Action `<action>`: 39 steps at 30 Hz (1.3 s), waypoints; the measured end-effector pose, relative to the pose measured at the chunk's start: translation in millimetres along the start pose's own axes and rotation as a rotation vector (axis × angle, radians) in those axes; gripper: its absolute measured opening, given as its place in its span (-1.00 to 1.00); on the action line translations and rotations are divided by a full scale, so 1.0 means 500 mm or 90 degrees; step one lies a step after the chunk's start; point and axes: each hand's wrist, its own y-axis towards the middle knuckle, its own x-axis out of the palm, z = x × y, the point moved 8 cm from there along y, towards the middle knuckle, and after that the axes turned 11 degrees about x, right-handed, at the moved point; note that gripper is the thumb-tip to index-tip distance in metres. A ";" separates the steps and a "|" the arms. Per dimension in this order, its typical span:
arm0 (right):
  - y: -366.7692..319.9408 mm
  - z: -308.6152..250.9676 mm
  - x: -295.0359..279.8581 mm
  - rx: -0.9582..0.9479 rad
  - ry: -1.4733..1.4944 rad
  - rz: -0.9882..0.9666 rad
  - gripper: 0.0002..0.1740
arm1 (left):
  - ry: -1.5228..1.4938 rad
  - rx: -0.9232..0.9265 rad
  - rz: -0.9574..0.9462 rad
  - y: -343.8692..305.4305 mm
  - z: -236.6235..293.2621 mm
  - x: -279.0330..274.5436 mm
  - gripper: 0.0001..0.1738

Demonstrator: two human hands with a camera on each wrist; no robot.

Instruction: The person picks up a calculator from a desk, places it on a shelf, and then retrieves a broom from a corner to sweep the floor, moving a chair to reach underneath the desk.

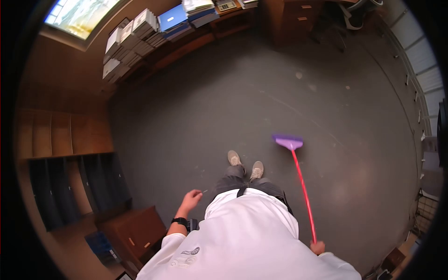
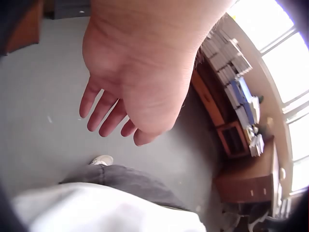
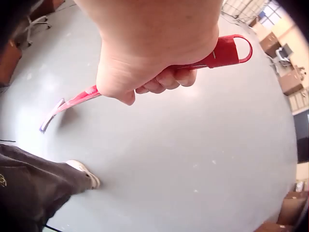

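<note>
A broom with a purple head (image 1: pixel 289 142) and a red handle (image 1: pixel 303 186) slants over the grey floor, right of the feet. My right hand (image 1: pixel 318 248) grips the handle near its top end; in the right wrist view the fingers of that hand (image 3: pixel 154 63) curl round it, and a red end loop (image 3: pixel 245 49) sticks out behind. The purple head (image 3: pixel 50 116) is at the far end, at or near the floor. My left hand (image 1: pixel 192 199) hangs beside the body, its fingers (image 2: pixel 112 113) loosely extended in the left wrist view, with nothing gripped.
Stacks of books and folders (image 1: pixel 172 21) line a low shelf along the wall under a window. A wooden desk (image 1: pixel 298 18) and a chair (image 1: pixel 357 14) stand at the far side. Wooden cabinets (image 1: pixel 135 231) are at the left. A cable (image 1: pixel 396 84) runs along the floor at right.
</note>
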 end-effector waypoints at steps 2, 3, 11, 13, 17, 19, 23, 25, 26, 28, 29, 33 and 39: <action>0.078 -0.135 -0.045 -0.052 0.061 0.058 -0.53 | -0.057 -0.121 0.013 -0.090 -0.108 0.021 -0.69; 0.139 -0.225 -0.049 -0.124 0.072 0.067 -0.50 | -0.082 -0.191 0.017 -0.141 -0.152 0.027 -0.70; 0.163 -1.185 -0.111 -0.419 0.092 -0.048 -0.50 | -0.217 -0.289 0.201 -0.397 -0.294 0.028 -0.70; 0.013 -1.222 -0.140 -0.295 0.201 -0.135 -0.50 | -0.246 -0.268 0.231 -0.436 -0.303 0.044 -0.69; 0.056 -1.181 0.005 -0.395 -0.011 -0.065 -0.52 | -0.316 -0.217 0.223 -0.504 -0.382 0.079 -0.67; 0.166 -1.064 0.143 -0.534 -0.142 0.154 -0.57 | -0.328 -0.225 0.209 -0.516 -0.469 0.095 -0.67; 0.029 -0.621 0.195 -0.372 -0.083 0.080 -0.58 | -0.286 -0.254 0.042 -0.571 -0.609 0.122 -0.67; -0.030 -0.410 0.226 -0.319 -0.129 0.089 -0.61 | -0.276 -0.286 0.001 -0.565 -0.702 0.096 -0.70; -0.031 -0.282 0.334 -0.294 -0.069 0.053 -0.62 | -0.273 -0.260 0.042 -0.534 -0.782 0.059 -0.72; -0.184 -0.069 0.382 -0.046 0.079 -0.141 -0.69 | -0.321 -0.281 0.127 -0.572 -0.882 0.039 -0.76; -0.174 0.064 0.452 -0.041 0.134 -0.137 -0.72 | -0.344 -0.301 0.182 -0.590 -0.928 0.054 -0.78; -0.299 0.160 0.369 0.058 0.137 -0.029 -0.70 | -0.437 -0.330 0.210 -0.526 -0.847 -0.026 -0.76; -0.289 0.018 0.315 -0.082 0.230 -0.004 -0.50 | -0.410 -0.103 0.160 -0.494 -0.777 -0.062 -0.64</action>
